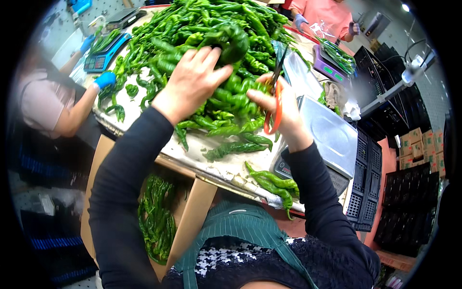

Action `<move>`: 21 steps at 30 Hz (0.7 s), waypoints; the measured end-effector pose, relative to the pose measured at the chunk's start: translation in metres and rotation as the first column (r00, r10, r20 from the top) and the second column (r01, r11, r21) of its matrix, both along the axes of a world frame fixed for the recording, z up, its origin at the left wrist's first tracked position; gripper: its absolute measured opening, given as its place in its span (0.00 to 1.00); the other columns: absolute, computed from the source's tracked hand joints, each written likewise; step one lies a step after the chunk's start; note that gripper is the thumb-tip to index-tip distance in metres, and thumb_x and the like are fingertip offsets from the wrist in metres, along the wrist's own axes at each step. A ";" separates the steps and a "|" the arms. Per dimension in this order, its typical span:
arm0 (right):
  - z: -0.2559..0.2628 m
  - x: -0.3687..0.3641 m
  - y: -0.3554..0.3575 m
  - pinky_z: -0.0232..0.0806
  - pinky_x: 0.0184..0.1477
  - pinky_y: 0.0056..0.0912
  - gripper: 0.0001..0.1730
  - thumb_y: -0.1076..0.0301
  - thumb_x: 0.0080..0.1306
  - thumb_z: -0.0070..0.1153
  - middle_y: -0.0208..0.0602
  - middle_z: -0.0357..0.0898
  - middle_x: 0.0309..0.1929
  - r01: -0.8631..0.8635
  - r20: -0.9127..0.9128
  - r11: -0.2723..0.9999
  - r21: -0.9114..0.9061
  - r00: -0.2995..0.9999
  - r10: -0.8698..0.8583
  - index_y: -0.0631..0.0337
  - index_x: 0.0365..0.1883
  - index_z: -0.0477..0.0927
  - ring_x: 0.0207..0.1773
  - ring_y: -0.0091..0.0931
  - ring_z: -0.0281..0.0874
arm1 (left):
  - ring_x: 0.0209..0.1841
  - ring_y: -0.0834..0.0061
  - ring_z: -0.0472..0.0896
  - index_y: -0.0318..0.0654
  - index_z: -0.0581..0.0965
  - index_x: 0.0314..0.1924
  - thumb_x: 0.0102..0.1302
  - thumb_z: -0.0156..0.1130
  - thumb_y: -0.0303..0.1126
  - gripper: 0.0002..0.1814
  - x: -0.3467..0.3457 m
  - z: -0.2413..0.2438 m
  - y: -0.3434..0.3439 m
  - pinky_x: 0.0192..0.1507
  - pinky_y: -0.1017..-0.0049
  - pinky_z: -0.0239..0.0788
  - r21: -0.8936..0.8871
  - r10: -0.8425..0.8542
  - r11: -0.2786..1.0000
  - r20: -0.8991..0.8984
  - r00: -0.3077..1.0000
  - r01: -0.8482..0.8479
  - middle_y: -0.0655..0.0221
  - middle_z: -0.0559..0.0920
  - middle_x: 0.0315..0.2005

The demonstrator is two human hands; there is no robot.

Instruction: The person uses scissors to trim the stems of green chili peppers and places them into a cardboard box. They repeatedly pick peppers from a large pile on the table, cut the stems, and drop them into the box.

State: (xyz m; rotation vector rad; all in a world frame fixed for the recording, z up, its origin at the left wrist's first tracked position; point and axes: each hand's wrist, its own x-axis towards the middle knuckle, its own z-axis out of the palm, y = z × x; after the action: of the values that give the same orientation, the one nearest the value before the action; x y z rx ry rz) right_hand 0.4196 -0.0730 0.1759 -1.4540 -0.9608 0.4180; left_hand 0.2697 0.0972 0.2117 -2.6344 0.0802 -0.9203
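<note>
A large heap of long green peppers (202, 21) covers the far part of the white table (184, 155). My left hand (196, 77) reaches over the heap beside a blurred, curled dark green pepper (234, 45); whether its fingers grip that pepper cannot be told. In my right hand (278, 101) are scissors with red handles (276, 112), blades pointing up and away from me. Blurred green peppers lie between my hands, near the right fingertips. A few long peppers (276, 182) rest at the near table edge, beside a digital scale with a metal plate (328, 133).
An open cardboard box (191, 209) holding green peppers stands below the table edge at left. A person wearing blue gloves (54, 101) works at left near a blue scale (104, 54); another in pink (325, 14) stands across, by a purple scale (330, 65). Black crates (366, 180) are at right.
</note>
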 end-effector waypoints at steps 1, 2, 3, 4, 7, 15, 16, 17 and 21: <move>0.009 0.012 0.006 0.60 0.27 0.18 0.21 0.68 0.51 0.73 0.21 0.71 0.24 0.021 -0.034 0.998 0.059 0.999 -0.019 0.61 0.38 0.73 0.25 0.14 0.66 | 0.52 0.59 0.74 0.46 0.77 0.48 0.50 0.57 0.23 0.22 0.023 0.006 0.012 0.52 0.64 0.64 0.051 -0.031 0.998 0.037 0.999 0.029 0.54 0.76 0.48; 0.014 0.026 0.015 0.61 0.25 0.18 0.22 0.68 0.51 0.72 0.23 0.72 0.24 0.022 -0.087 0.994 0.104 0.996 -0.013 0.62 0.39 0.73 0.23 0.15 0.68 | 0.52 0.60 0.74 0.46 0.77 0.48 0.50 0.58 0.23 0.22 0.040 0.014 0.024 0.51 0.65 0.65 0.084 -0.040 0.996 0.032 0.999 0.037 0.56 0.77 0.48; 0.018 0.039 0.023 0.61 0.24 0.19 0.23 0.68 0.51 0.72 0.25 0.73 0.23 0.035 -0.135 0.989 0.141 0.991 -0.016 0.62 0.40 0.72 0.22 0.16 0.69 | 0.52 0.62 0.75 0.47 0.77 0.48 0.50 0.58 0.24 0.22 0.060 0.021 0.037 0.51 0.65 0.65 0.109 -0.057 0.993 0.031 0.998 0.054 0.58 0.77 0.48; 0.026 0.047 0.034 0.63 0.23 0.19 0.23 0.70 0.52 0.72 0.26 0.74 0.23 0.042 -0.196 0.983 0.180 0.980 -0.006 0.63 0.40 0.71 0.20 0.17 0.70 | 0.51 0.64 0.76 0.49 0.77 0.47 0.52 0.59 0.25 0.20 0.078 0.029 0.055 0.50 0.65 0.66 0.176 -0.065 0.983 0.041 0.997 0.056 0.62 0.77 0.47; 0.029 0.091 0.045 0.66 0.24 0.21 0.22 0.75 0.53 0.70 0.29 0.75 0.25 0.151 -0.319 0.935 0.319 0.947 -0.044 0.63 0.41 0.70 0.22 0.19 0.73 | 0.51 0.58 0.76 0.47 0.80 0.42 0.48 0.63 0.30 0.18 0.131 0.067 0.051 0.54 0.61 0.64 0.079 -0.306 0.950 0.032 0.951 0.303 0.59 0.77 0.41; -0.008 0.152 0.076 0.76 0.31 0.30 0.16 0.80 0.55 0.67 0.41 0.78 0.30 0.205 -0.421 0.883 0.422 0.907 -0.009 0.68 0.37 0.72 0.29 0.29 0.81 | 0.55 0.57 0.73 0.51 0.81 0.47 0.54 0.58 0.33 0.18 0.227 0.031 0.085 0.57 0.62 0.62 0.112 -0.189 0.974 -0.080 0.979 0.198 0.61 0.78 0.46; -0.024 0.169 0.074 0.76 0.31 0.29 0.17 0.79 0.54 0.69 0.38 0.78 0.29 0.290 -0.344 0.874 0.390 0.926 -0.154 0.67 0.37 0.73 0.28 0.27 0.80 | 0.56 0.56 0.72 0.54 0.79 0.52 0.51 0.60 0.29 0.24 0.235 0.034 0.066 0.58 0.63 0.62 -0.068 -0.004 0.997 -0.372 0.928 -0.023 0.60 0.77 0.49; -0.031 0.176 0.080 0.75 0.30 0.27 0.17 0.77 0.53 0.70 0.36 0.77 0.28 0.338 -0.264 0.863 0.375 0.932 -0.250 0.67 0.36 0.73 0.27 0.26 0.79 | 0.56 0.56 0.71 0.54 0.78 0.53 0.50 0.60 0.29 0.26 0.233 0.030 0.070 0.58 0.62 0.62 -0.078 0.029 0.995 -0.381 0.924 -0.064 0.59 0.76 0.50; -0.004 0.173 0.080 0.68 0.30 0.33 0.14 0.65 0.56 0.68 0.34 0.78 0.26 0.411 0.088 0.895 0.172 0.899 -0.430 0.62 0.32 0.75 0.25 0.29 0.75 | 0.61 0.57 0.66 0.52 0.74 0.58 0.45 0.61 0.27 0.34 0.206 0.032 0.072 0.61 0.57 0.58 -0.099 0.112 0.981 -0.412 0.904 -0.167 0.57 0.72 0.55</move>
State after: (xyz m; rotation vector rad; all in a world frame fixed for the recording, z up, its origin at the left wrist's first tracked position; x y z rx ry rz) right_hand 0.5922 0.0066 0.1716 -1.5128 -0.7261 -0.0648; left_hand 0.4760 0.1694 0.2442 -2.8708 -0.0717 -0.3294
